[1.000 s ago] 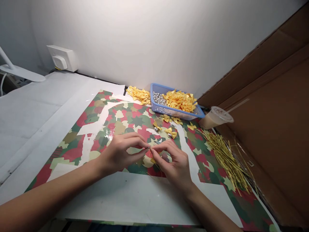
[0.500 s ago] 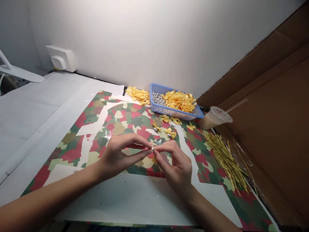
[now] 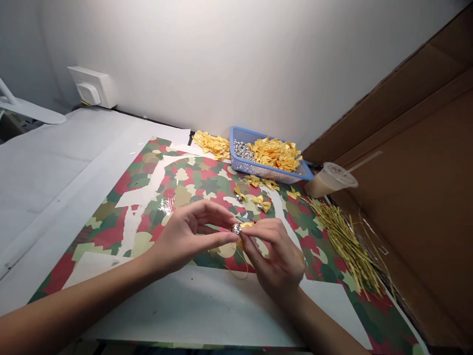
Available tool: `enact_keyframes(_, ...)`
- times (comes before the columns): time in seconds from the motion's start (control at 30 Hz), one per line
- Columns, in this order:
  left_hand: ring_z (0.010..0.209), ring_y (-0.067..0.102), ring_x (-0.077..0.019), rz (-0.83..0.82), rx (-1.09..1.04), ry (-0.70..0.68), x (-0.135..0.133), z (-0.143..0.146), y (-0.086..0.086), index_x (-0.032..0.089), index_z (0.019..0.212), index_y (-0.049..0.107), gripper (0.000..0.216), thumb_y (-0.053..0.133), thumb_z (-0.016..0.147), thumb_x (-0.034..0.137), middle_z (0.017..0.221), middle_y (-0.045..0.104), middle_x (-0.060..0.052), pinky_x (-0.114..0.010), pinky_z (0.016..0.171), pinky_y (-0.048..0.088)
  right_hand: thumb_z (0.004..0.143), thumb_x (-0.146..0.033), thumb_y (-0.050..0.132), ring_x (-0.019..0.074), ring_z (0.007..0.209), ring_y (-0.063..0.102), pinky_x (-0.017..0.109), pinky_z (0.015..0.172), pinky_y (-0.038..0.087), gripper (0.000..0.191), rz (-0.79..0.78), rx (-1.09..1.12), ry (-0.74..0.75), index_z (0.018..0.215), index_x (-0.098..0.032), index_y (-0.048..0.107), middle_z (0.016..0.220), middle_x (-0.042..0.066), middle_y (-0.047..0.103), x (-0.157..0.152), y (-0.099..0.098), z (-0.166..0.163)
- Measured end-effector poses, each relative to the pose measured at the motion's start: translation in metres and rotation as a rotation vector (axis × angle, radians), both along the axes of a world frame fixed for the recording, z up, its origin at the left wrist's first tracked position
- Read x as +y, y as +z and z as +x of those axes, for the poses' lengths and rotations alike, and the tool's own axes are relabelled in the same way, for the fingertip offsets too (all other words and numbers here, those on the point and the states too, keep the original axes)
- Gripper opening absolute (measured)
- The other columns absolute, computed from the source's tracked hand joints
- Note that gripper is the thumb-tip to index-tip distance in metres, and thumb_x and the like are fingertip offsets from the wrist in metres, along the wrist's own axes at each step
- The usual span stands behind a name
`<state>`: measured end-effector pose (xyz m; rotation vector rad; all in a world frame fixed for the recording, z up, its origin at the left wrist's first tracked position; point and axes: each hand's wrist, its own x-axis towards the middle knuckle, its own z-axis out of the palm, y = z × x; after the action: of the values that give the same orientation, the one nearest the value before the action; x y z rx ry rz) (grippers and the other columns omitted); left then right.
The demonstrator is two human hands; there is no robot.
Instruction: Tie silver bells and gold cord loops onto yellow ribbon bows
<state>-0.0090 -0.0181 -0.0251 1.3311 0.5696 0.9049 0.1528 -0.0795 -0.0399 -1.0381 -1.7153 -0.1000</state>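
A small shiny silver bell [image 3: 236,229] sits between the fingertips of my left hand [image 3: 185,239], thumb below and index finger above. My right hand [image 3: 277,254] pinches at the bell's right edge with thumb and index finger; the exact spot it grips is hidden. Just behind the right fingers shows part of a yellow bow [image 3: 247,225], and a thin golden cord [image 3: 242,276] loops down onto the table below. Beyond the hands lie two yellow bows with silver bells, one on the left [image 3: 240,193] and one on the right [image 3: 261,203].
A blue basket [image 3: 271,172] with silver bells and yellow bows stands by the wall, a pile of bows [image 3: 212,145] beside it. At right are a lidded drink cup [image 3: 328,181], green-gold twisted stems [image 3: 343,241] and a cardboard panel [image 3: 417,197]. A dark blade-like piece [image 3: 244,220] lies behind the hands.
My hands have shifted slightly to the right. The bell shows more fully between the fingertips, and more of the yellow bow behind the right fingers is visible.
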Motion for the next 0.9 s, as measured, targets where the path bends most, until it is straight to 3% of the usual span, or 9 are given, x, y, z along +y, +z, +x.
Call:
enact_keyframes(0.3,0.065,0.068,-0.0124,0.085,0.119,0.012,-0.0019,-0.0016,0.0046,0.018,0.082,0.073,0.012,0.075,0.07,0.017,0.074,0.073,-0.002,-0.017,0.05,0.055,0.082,-0.002,0.06,0.0169,0.071,0.06,0.031,0.06,0.05,0.023,0.046,-0.083,-0.013,0.097,-0.02,0.06,0.077,0.004,0.065,-0.0024,0.0001,0.0013)
enact_keyframes(0.63,0.07,0.068,-0.014,0.196,0.116,0.0,-0.0014,-0.0032,0.0007,0.02,0.089,0.074,0.018,0.076,0.071,0.02,0.08,0.074,-0.003,-0.021,0.054,0.056,0.082,-0.003,0.058,0.0167,0.07,0.059,0.031,0.059,0.05,0.022,0.025,-0.033,0.022,0.095,-0.02,0.061,0.076,0.004,0.065,-0.0017,-0.0001,0.0013)
enact_keyframes(0.9,0.059,0.065,-0.0113,0.252,0.176,0.017,-0.0007,-0.0041,0.003,0.018,0.085,0.074,0.016,0.076,0.07,0.023,0.072,0.073,-0.003,-0.017,0.042,0.048,0.08,0.0,0.058,0.017,0.071,0.059,0.031,0.06,0.05,0.026,-0.015,0.004,0.057,0.095,-0.021,0.061,0.077,0.003,0.064,-0.0035,-0.0018,0.0013)
